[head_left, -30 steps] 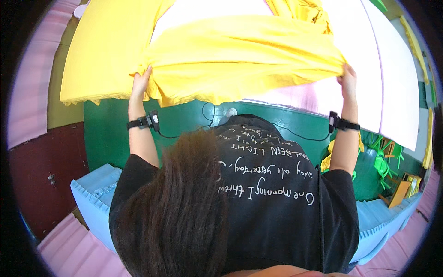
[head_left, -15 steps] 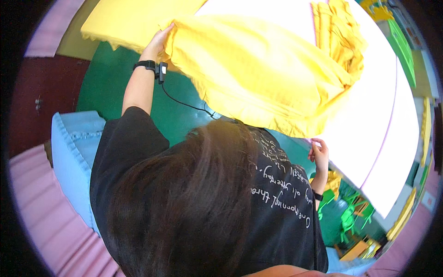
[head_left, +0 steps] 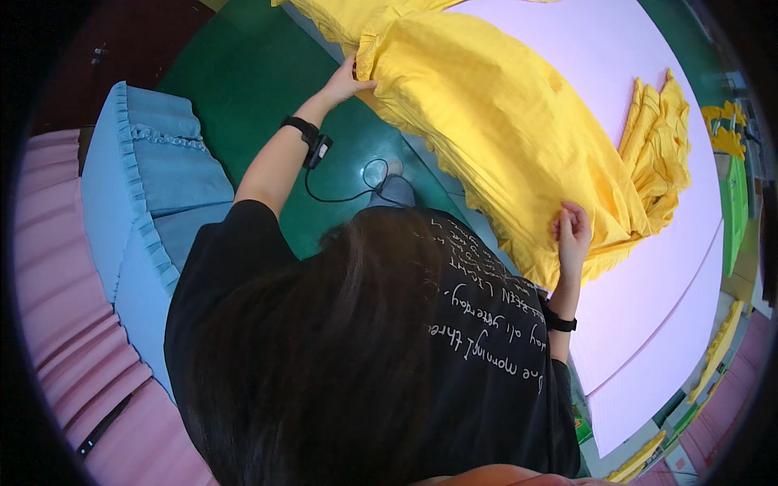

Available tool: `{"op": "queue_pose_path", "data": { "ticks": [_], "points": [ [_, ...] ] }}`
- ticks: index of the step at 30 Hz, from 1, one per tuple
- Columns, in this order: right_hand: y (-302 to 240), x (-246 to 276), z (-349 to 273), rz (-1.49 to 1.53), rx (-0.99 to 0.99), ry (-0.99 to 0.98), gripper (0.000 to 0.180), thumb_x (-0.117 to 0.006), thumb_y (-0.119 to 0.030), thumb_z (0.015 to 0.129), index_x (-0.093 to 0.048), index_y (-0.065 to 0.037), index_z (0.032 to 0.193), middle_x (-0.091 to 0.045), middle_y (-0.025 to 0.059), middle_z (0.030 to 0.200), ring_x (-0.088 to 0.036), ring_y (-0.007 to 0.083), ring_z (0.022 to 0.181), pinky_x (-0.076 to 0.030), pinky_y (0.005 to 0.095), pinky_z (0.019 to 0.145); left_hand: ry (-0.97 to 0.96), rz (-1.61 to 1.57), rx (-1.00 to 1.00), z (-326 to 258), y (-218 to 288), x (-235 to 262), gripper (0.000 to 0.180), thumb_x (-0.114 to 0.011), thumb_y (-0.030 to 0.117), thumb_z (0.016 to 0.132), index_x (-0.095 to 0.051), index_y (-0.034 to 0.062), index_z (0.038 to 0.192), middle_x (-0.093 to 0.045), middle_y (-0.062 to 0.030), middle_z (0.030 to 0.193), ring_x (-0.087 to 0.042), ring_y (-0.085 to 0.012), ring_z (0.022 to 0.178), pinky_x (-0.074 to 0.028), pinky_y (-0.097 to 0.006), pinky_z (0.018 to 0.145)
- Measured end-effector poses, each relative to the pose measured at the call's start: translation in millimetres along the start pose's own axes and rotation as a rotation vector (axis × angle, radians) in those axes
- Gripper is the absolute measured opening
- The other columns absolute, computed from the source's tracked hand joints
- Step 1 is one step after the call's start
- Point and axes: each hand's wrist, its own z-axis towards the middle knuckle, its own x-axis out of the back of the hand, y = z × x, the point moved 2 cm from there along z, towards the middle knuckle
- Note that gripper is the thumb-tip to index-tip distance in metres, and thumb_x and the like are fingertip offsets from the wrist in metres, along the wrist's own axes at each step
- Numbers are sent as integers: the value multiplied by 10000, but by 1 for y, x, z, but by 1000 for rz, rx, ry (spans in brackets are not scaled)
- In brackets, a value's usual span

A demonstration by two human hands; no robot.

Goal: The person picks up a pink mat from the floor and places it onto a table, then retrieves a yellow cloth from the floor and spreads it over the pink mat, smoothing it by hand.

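Observation:
A large yellow cloth (head_left: 502, 113) with a ruffled edge is spread over a pale lilac flat surface (head_left: 648, 324). My left hand (head_left: 347, 83) grips the cloth by its far left corner, thumb stretched along the edge and fingertips hidden behind the ruffle. Over the near right part of the same cloth is my right hand (head_left: 573, 231), its fingers loosely bent and nothing visible between them; whether it touches the fabric is hard to see. Bunched yellow fabric (head_left: 660, 146) lies in folds on the lilac surface, against the cloth's right end.
More yellow fabric (head_left: 348, 18) lies beyond my left hand. At left stand pale blue ruffled covered furniture (head_left: 170, 150) and pink pleated fabric (head_left: 61, 227). A green floor (head_left: 243, 89) shows between. Green furniture (head_left: 734, 211) stands at far right. A black cable (head_left: 336, 198) hangs from my left wrist.
The billowing cloth has come down onto the lilac surface. My left hand has shifted right and a little nearer with its corner. The right hand has moved from beside the cloth to over it.

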Motion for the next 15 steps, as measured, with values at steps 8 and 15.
{"op": "queue_pose_path", "data": {
  "ticks": [8,15],
  "points": [
    [-45,-111,48,-461,188,-112,158,-532,-81,845,-577,-26,986,-519,8,687,-505,83,634,-397,206,566,-58,-261,148,45,29,29,351,-546,237,870,-522,6,1133,-594,-33,1018,-549,-117,906,-424,-251,803],
    [-49,-194,78,-562,114,-132,155,-579,-95,803,-572,-24,941,-499,21,657,-475,91,586,-382,226,526,-90,57,64,82,32,25,317,-491,184,877,-499,-15,1122,-594,-162,1047,-558,-265,983,-414,-324,850]
  ]
}}
